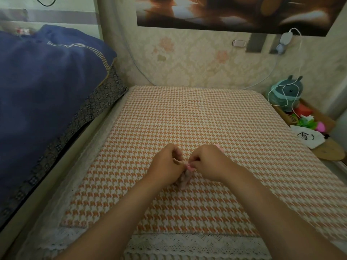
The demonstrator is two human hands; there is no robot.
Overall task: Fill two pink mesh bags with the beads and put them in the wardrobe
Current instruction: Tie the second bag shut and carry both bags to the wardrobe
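step: pink mesh bag (184, 180) top was being worked
left hand (165, 163): curled, bag was pinched
right hand (207, 162): curled, pink string (189, 167) was pinched
bag: kept between hands, on checked cloth (187, 119)
next: gentle pull was likely needed

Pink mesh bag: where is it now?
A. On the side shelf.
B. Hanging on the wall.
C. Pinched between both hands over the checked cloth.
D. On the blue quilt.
C: the left hand and right hand both pinch the pink mesh bag above the checked cloth.
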